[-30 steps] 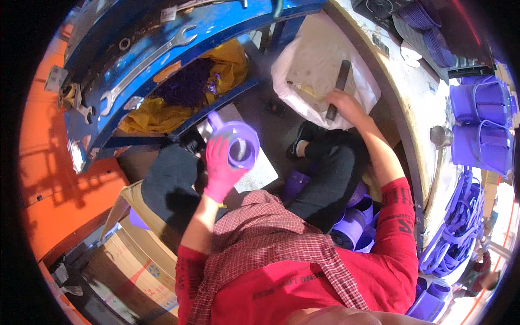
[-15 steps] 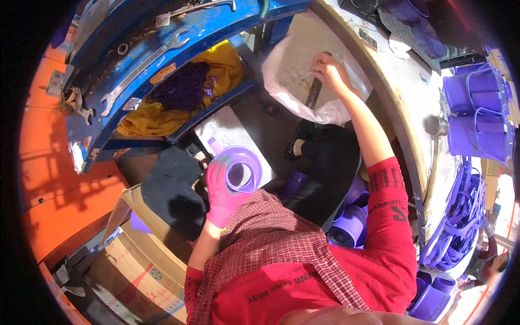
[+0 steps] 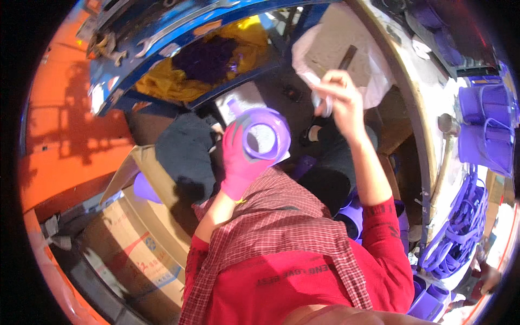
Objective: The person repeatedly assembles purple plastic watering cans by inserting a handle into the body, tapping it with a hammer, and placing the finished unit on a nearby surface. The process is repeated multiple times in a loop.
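Observation:
My left hand [image 3: 239,162], in a pink glove with grey fingertips, is closed round the rim of a round purple plastic part [image 3: 281,130] like a short cup with a tab at its top left. Through its round opening a pale grey surface shows. My right hand [image 3: 346,103], bare, is raised at the near edge of a white bag [image 3: 306,54]. Its fingers are bent together on a small whitish piece [image 3: 324,104], blurred, its kind not clear. Inside the bag stands a dark bar [image 3: 348,56].
A blue bench [image 3: 124,76] bearing wrenches [image 3: 173,24] and a yellow cloth-lined bin [image 3: 162,84] is at the far left. A hammer [image 3: 447,124] lies on the right worktop beside purple baskets [image 3: 487,143] and straps [image 3: 460,227]. A cardboard box [image 3: 130,244] stands at the lower left.
My right hand has come out of the white bag, back toward me, with a whitish piece in its fingers. The view has shifted; my left hand still holds the purple part.

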